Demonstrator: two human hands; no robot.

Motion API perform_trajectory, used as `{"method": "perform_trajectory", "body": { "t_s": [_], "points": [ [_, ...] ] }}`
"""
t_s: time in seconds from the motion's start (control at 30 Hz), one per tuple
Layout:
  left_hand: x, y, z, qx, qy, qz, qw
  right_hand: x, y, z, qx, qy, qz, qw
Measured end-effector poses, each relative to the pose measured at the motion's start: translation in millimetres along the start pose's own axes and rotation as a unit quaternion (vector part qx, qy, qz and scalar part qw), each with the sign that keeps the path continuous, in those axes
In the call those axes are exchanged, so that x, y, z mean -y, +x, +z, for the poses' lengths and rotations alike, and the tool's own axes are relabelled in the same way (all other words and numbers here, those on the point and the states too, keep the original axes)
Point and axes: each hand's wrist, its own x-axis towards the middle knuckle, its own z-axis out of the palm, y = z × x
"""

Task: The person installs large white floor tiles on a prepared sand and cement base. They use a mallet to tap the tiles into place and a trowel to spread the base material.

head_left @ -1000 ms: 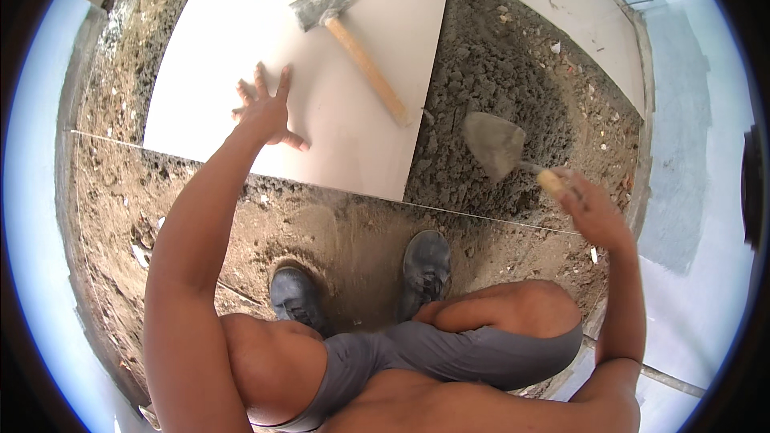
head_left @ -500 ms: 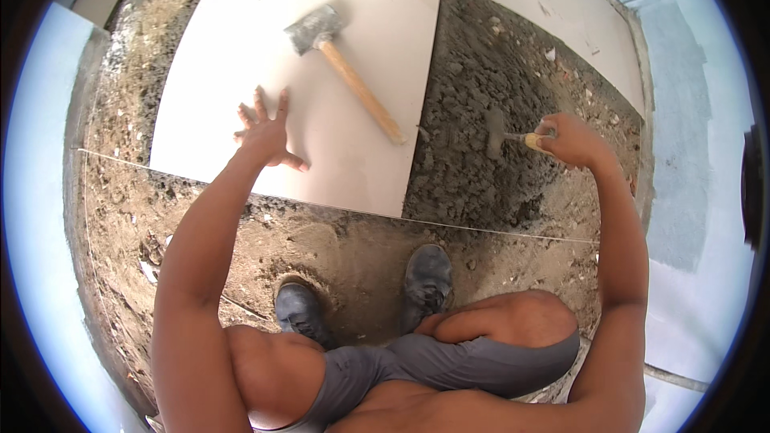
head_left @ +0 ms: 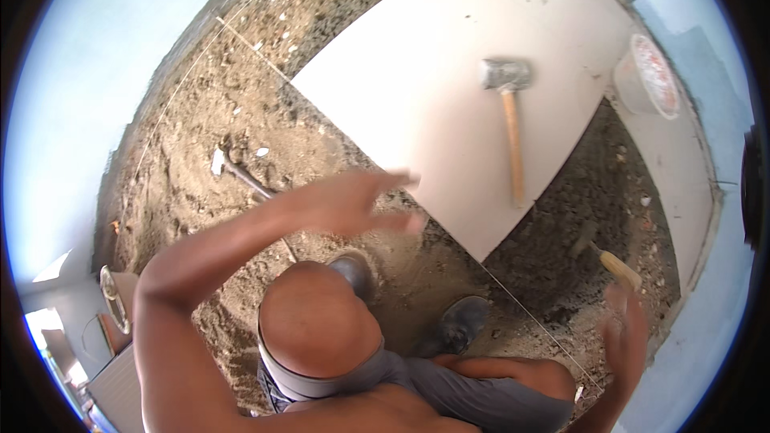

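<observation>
My left hand point(head_left: 353, 202) hangs above the dirt by the near edge of a large white tile point(head_left: 417, 104), blurred, its fingers apart and holding nothing. A mallet point(head_left: 507, 74) with a grey head and wooden handle lies on that tile. At the right, a small trowel point(head_left: 619, 269) rests with its blade in the dark wet mortar point(head_left: 553, 248) and its pale handle toward me. Just below the handle is my right hand point(head_left: 626, 325), fingers loosely extended and apparently off the trowel. Blur hides whether a fingertip still touches it.
A whitish bucket point(head_left: 642, 80) stands at the far right by the blue wall point(head_left: 714, 273). A taut string point(head_left: 529, 309) runs along the tile's near edge. On the dirt point(head_left: 192, 168) at left lies a dark rod-like tool point(head_left: 245, 178). My shoes point(head_left: 465, 321) are on the ground.
The view has swung left. My left hand has lifted off the tile and drawn back toward me. My right hand has let go of the trowel, which stays in the mortar.
</observation>
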Motion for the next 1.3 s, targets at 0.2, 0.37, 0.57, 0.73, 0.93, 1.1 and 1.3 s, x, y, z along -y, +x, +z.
{"method": "perform_trajectory", "body": {
  "t_s": [0.2,0.37,0.57,0.73,0.93,1.1,1.3],
  "points": [
    [-51,-126,2,-0.096,0.058,0.050,0.992,67,-11,24,0.101,0.274,-0.020,0.956],
    [-49,-139,1,-0.053,0.069,0.027,0.996,60,23,35,0.105,0.273,-0.090,0.952],
    [-93,-163,16,0.016,0.105,-0.151,0.983,74,-5,12,0.173,0.218,-0.085,0.957],
    [-158,-172,17,0.045,0.113,-0.369,0.921,101,-55,-1,0.274,-0.013,0.106,0.956],
    [-219,-209,-4,0.040,0.042,-0.475,0.878,116,-113,-21,0.367,-0.017,0.052,0.929],
    [-222,-237,-65,0.195,0.103,-0.320,0.921,149,-30,-153,0.501,0.208,0.198,0.817],
    [-140,-250,-59,0.148,-0.045,-0.297,0.942,152,-38,-175,0.240,0.367,0.538,0.720]
  ]
}}
